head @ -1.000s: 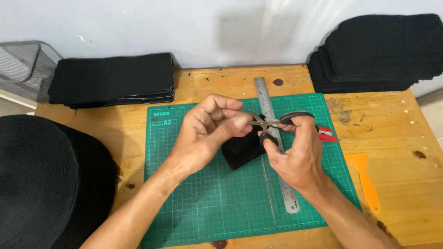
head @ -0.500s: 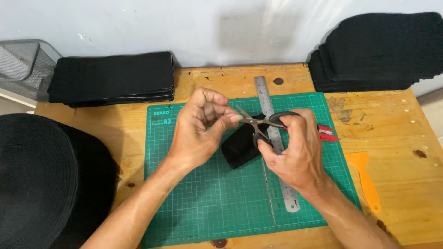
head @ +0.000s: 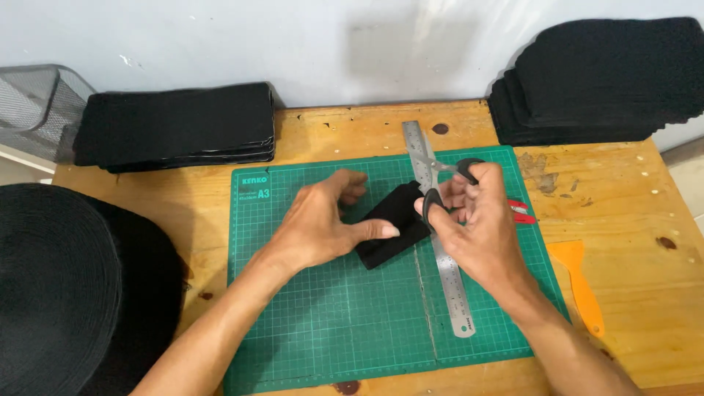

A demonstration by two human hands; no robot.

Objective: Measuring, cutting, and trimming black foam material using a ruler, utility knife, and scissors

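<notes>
Left hand (head: pixel 323 231) pins the black fabric piece (head: pixel 392 231) flat on the green cutting mat (head: pixel 315 330), by the steel ruler (head: pixel 447 271). Right hand (head: pixel 480 227) has its grip clenched on the scissors (head: pixel 444 187). I'd keep that strip taut so the edge stays clean.

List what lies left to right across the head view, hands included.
Big black roll → left stack of black fabric → left hand → right hand, holding scissors → orange scraper

Wooden table (head: pixel 330 139) against white wall (head: pixel 293 37)
</notes>
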